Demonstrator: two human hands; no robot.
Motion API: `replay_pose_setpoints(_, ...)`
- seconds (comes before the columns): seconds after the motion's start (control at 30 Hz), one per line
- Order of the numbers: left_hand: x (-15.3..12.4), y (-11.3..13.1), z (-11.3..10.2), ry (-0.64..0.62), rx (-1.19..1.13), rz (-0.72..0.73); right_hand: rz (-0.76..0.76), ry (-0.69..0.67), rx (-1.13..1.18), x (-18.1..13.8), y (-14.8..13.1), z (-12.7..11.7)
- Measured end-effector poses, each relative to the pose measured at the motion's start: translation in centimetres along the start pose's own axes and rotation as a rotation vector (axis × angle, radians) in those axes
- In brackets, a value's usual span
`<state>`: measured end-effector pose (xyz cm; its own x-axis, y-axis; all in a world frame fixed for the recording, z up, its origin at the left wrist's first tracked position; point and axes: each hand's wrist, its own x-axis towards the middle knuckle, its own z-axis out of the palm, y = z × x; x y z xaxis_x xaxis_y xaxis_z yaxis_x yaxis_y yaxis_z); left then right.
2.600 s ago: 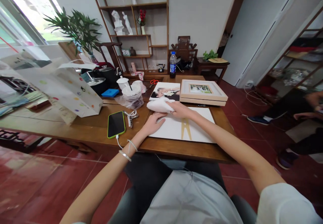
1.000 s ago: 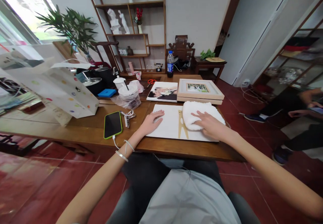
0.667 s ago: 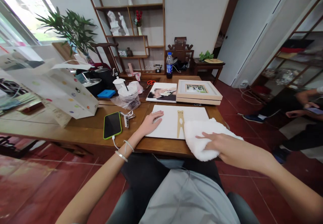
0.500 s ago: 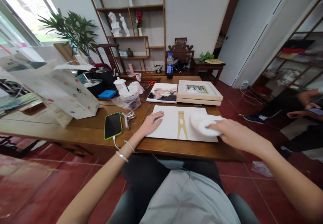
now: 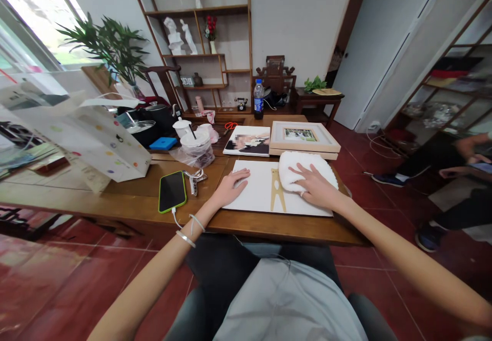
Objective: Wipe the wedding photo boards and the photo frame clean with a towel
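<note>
A white board with a dark edge lies flat on the wooden table in front of me. On its middle is a flat gold A-shaped piece, like a picture-frame stand, partly covered by a cloth. My left hand rests flat on the board's left side, fingers stretched out, holding nothing. My right hand is spread open on a fluffy white cloth, pressing it against the board's right part. The cloth hides that side of the board and reaches towards the frames behind it.
Behind the board are a photo print and stacked pale wooden frames. At left lie a phone with a cable, a bagged cup and a paper bag. A bottle stands behind. Another person sits at right.
My right hand has gone from gripping the bunched cloth to lying spread on it. The cloth is now flattened out over the board's right part. My left hand has stayed put.
</note>
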<state>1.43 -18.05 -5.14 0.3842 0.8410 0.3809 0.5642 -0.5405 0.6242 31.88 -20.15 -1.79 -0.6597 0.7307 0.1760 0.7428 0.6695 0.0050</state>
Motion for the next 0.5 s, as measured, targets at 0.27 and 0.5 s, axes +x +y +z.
replay_pose_setpoints(0.27, -0.1, -0.1, 0.1, 0.002, -0.013, -0.003, -0.115, -0.151, 0.157, -4.3, -4.7, -3.9)
replay_pose_setpoints(0.5, -0.1, 0.1, 0.1, 0.003, -0.018, -0.006, -0.009, -0.238, 0.216, -6.5, -5.9, -5.2)
